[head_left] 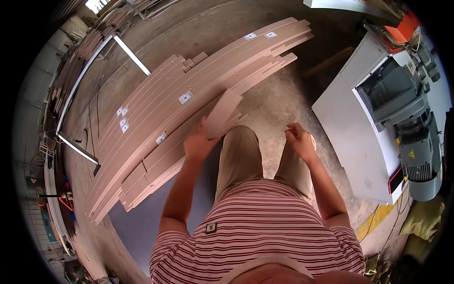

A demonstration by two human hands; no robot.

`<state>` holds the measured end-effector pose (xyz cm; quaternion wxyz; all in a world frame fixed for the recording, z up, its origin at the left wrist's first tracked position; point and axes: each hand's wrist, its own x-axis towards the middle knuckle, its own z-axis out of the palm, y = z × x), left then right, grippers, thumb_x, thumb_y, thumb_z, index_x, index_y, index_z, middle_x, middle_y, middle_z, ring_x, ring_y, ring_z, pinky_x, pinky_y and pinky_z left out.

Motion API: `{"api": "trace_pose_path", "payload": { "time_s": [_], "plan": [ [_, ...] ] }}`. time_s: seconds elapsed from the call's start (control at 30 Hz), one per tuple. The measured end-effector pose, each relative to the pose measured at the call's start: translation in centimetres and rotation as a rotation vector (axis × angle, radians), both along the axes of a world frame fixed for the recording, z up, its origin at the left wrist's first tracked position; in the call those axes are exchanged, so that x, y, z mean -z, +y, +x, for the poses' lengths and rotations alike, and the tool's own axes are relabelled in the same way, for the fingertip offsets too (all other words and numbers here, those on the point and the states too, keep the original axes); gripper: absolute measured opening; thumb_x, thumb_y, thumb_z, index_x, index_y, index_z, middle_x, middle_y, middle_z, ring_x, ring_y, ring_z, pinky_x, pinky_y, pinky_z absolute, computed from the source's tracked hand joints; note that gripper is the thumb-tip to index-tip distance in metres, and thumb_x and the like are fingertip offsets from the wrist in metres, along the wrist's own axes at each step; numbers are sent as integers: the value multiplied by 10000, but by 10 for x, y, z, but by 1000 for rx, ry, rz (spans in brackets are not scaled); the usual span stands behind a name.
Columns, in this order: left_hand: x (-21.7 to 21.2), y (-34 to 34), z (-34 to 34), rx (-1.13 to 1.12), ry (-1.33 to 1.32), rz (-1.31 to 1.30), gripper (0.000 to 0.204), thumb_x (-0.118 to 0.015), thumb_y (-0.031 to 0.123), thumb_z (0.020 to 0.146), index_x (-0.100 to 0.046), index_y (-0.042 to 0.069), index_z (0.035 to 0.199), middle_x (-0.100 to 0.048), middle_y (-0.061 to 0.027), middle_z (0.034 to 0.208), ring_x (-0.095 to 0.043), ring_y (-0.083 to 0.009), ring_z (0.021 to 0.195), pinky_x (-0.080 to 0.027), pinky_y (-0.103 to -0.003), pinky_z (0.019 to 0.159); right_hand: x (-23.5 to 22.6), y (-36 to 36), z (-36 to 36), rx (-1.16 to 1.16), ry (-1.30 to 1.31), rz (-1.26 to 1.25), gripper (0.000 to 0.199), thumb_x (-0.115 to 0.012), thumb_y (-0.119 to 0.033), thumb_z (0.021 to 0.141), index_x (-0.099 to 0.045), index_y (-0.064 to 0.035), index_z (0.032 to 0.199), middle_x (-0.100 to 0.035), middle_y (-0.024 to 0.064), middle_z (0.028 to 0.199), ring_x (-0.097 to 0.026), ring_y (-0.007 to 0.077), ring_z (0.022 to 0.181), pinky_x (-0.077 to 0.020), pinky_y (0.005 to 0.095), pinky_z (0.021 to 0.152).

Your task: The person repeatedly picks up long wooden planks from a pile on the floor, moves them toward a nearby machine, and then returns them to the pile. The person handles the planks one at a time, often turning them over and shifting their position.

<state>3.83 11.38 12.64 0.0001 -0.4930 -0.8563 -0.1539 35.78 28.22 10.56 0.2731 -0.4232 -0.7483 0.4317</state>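
Left hand [197,144] clamped the board [224,112] by its lower end, toward one o'clock! Right hand [299,137] hung apart at three, half-curled, contents unclear. One-handed, that grip seemingly risked a tip, scuffing the stack [165,102] at eleven.

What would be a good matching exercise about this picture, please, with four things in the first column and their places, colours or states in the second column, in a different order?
Column 1
1. The left hand
2. The right hand
3. The long boards
4. The motor

Column 2
A. Grey, near the right side of the picture
B. Lightly curled, with no object seen in it
C. Holding a short board
D. Pinkish-brown, lying together in a pile

Right pairs: 1-C, 2-B, 3-D, 4-A.
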Motion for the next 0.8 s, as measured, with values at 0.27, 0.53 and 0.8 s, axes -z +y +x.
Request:
{"api": "trace_pose_path", "payload": {
  "time_s": [0.27, 0.53, 0.8],
  "plan": [
    [58, 0, -64, -38, 120, -44, 805, -699, 522, 816, -490, -52, 1341, -443, -298, 1382, -395, -434, 1308, -344, -508, 1082, 107, 14, 47, 162, -215, 417, 322, -613, -92, 800, -619, -48, 1119, -659, 201, 1073, -637, 385, 988, -507, 472, 861],
    [50, 5, -50, -25, 81, 42, 724, -641, 436, 893, -412, 4, 1427, -443, -190, 1269, -458, -380, 1147, -397, -503, 984, 96, 4, 30, 144, -271, 526, 205, -600, -144, 838, -608, -43, 1017, -586, 150, 973, -574, 345, 950, -471, 462, 830],
    [63, -1, -68, 10, 25, 194, 472, -538, 301, 980, -519, -29, 1317, -516, -221, 1193, -469, -410, 1134, -397, -527, 982, 99, 3, 23, 108, -356, 450, 213, -595, -161, 856, -610, -57, 1041, -578, 121, 1040, -554, 320, 1010, -462, 455, 855]
  ]
}}
